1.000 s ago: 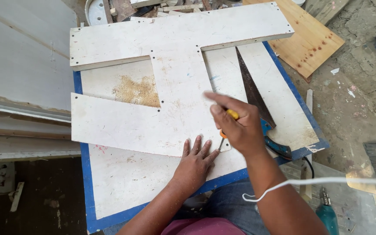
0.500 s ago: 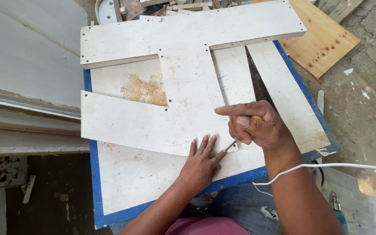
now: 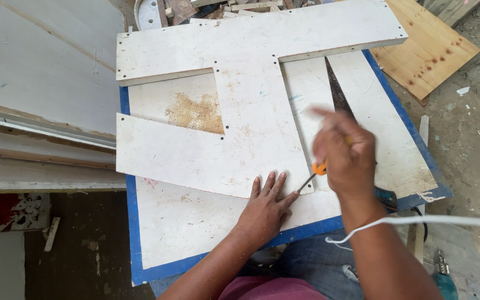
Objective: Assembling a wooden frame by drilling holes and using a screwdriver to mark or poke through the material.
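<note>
The right hand point(image 3: 344, 153), closed around an orange-handled screwdriver point(image 3: 313, 175), has lowered since a second ago, so the tip now meets the lower right corner of the white H-shaped cut board point(image 3: 251, 116). The left hand point(image 3: 266, 205) stays flat, fingers spread, pinning that board to the blue-edged bench point(image 3: 134, 244), suggesting work at that corner.

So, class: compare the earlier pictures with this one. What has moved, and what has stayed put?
The right hand, gripping the orange-handled screwdriver, has shifted slightly, its tip staying at the white cut-out board's lower corner. The left hand stays flat beside that corner; the board and handsaw have not moved.
</note>
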